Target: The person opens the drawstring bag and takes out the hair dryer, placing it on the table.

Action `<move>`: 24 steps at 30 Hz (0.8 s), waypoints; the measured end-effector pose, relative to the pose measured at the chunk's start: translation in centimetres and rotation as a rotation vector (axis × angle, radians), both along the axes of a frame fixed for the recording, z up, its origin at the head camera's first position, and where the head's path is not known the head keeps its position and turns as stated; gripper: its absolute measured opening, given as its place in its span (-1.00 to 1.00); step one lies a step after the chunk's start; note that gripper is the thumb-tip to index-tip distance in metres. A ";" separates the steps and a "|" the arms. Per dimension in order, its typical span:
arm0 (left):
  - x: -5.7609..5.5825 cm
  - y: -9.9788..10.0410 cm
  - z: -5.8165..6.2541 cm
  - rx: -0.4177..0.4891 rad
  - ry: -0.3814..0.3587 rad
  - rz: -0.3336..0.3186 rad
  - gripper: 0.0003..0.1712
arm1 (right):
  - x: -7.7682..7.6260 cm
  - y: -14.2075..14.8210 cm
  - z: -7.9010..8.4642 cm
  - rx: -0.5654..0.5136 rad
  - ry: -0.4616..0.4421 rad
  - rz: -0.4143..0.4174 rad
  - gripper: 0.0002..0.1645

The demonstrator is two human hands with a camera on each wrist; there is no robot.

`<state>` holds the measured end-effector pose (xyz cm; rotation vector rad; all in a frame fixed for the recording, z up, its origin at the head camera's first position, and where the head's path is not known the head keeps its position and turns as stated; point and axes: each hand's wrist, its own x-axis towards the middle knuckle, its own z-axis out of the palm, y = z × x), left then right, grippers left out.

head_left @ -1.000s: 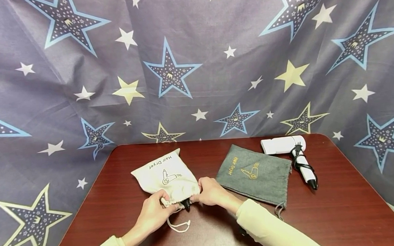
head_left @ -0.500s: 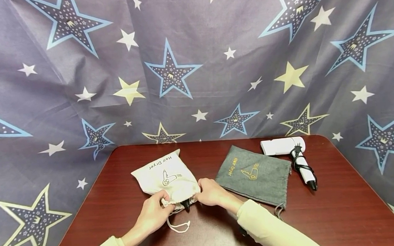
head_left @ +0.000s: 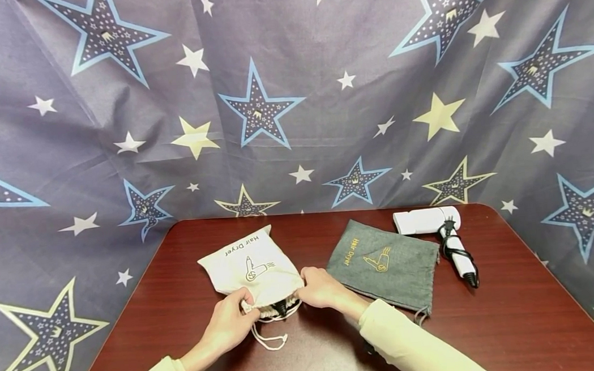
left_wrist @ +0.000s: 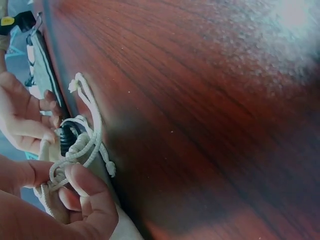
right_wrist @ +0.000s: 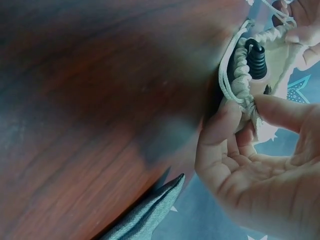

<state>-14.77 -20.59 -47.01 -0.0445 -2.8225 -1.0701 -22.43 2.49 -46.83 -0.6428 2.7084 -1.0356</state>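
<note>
A cream drawstring bag (head_left: pixel 256 267), printed "Hair Dryer", lies on the table with its mouth toward me. My left hand (head_left: pixel 230 321) pinches the left side of its gathered rim. On the other side, my right hand (head_left: pixel 320 288) pinches the rim between thumb and fingers, as the right wrist view shows. Inside the mouth, between the hands, shows the ribbed black cord end (right_wrist: pixel 256 60) of a hair dryer; the rest of it is hidden in the bag. The bag's white drawstring (left_wrist: pixel 92 107) loops out onto the table near my left hand.
A grey drawstring bag (head_left: pixel 386 265) lies flat right of the cream one, partly beneath my right forearm's line. Behind it, at the back right, sits a white hair dryer (head_left: pixel 427 220) with its black cord wound round the handle. A starry curtain (head_left: pixel 291 95) hangs behind the table.
The bag's mouth has been spread wider, its right rim drawn slightly up and right by my right hand. More drawstring shows along the opening. My left hand has hardly moved.
</note>
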 end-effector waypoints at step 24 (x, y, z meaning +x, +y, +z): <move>-0.1 0.2 0.3 -0.016 -0.017 -0.015 -0.69 | -3.8 -0.6 -7.5 0.089 0.095 -0.017 -0.81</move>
